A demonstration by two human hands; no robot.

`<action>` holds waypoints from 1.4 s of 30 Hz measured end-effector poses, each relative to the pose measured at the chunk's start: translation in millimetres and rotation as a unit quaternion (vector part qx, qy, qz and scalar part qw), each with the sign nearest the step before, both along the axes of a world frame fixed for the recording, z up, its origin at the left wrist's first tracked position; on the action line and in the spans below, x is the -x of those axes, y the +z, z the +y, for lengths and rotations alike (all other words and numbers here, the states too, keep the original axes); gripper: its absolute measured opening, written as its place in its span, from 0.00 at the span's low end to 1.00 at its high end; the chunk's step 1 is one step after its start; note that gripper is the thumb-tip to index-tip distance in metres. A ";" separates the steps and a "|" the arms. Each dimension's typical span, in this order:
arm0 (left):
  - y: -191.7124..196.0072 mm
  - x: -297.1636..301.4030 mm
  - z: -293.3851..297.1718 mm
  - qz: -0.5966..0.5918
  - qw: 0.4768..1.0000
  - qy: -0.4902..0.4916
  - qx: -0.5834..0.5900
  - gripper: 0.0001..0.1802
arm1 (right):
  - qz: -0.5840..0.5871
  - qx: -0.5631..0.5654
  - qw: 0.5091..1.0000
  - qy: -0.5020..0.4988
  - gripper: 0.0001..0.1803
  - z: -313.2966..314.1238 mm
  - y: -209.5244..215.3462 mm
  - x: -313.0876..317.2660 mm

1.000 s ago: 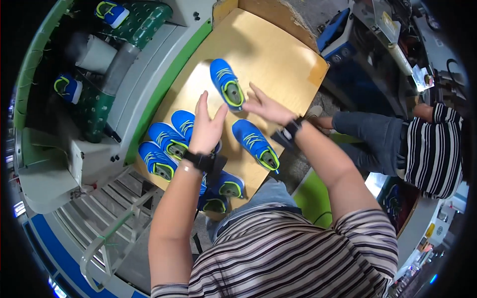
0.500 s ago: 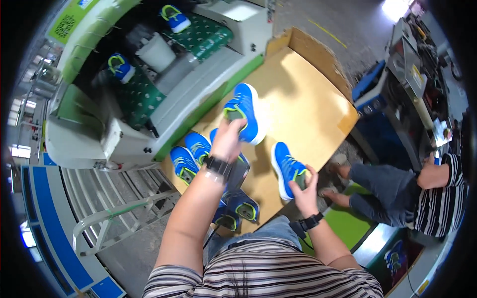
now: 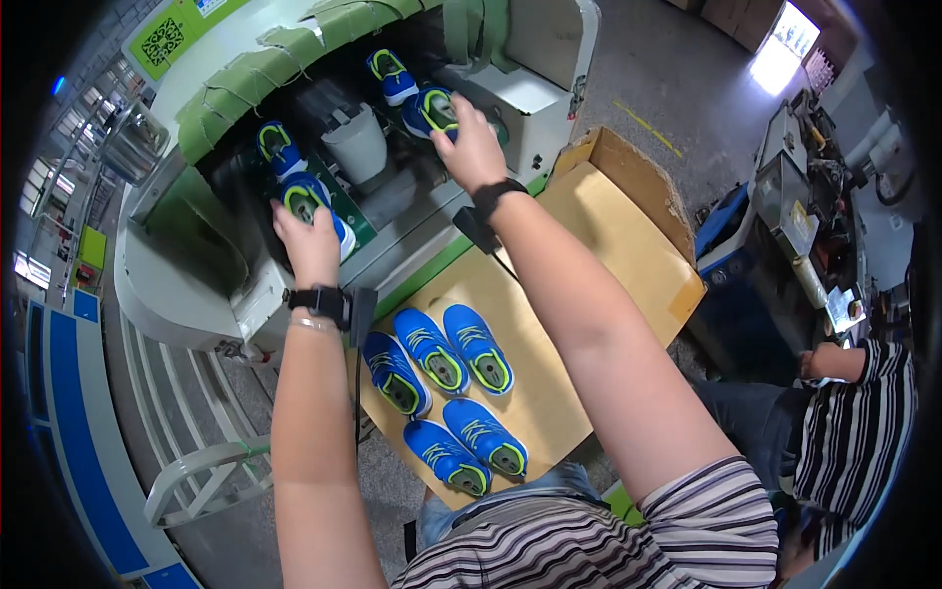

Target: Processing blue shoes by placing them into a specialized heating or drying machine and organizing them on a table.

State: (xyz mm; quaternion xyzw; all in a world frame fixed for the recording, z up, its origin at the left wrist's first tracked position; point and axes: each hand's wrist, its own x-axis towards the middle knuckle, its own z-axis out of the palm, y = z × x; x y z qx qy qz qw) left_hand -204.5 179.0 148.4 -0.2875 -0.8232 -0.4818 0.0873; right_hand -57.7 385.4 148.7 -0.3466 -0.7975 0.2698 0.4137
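My left hand (image 3: 312,243) grips a blue sneaker (image 3: 312,187) with lime-green trim at its heel end, over the left green belt in the machine's opening. A second blue sneaker (image 3: 279,149) sits just beyond it, deeper in. My right hand (image 3: 471,149) has its fingers round the heel of another blue sneaker (image 3: 420,116) over the right-hand belt. Past that one stands one more sneaker (image 3: 393,80). Several matching sneakers (image 3: 474,344) rest on the tan board (image 3: 549,412) below my arms.
The machine (image 3: 157,265) has a pale body and a green cloth-wrapped edge. Between its belts stands a grey block (image 3: 355,147). A cardboard flap (image 3: 638,167) rises along the board's far side. At right, a person in a striped shirt (image 3: 854,432) sits near dark equipment (image 3: 756,285).
Both hands have moved forward from above the board into the machine opening, each bringing a sneaker there. My view has shifted, and the sneakers left on the board show fully.
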 end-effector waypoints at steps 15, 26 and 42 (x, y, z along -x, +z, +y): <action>-65.8 -206.5 -177.7 -0.097 0.872 -0.364 0.312 0.38 | -0.293 0.127 0.916 0.241 0.31 -262.4 -175.6 -316.0; -130.9 -248.6 -214.4 -0.093 0.825 -0.390 0.398 0.37 | -0.214 0.074 0.971 0.077 0.27 -192.1 -145.4 -259.2; -118.8 -252.7 -223.7 -0.105 0.836 -0.367 0.393 0.35 | -0.145 0.053 0.950 -0.272 0.36 -93.8 -184.5 -260.5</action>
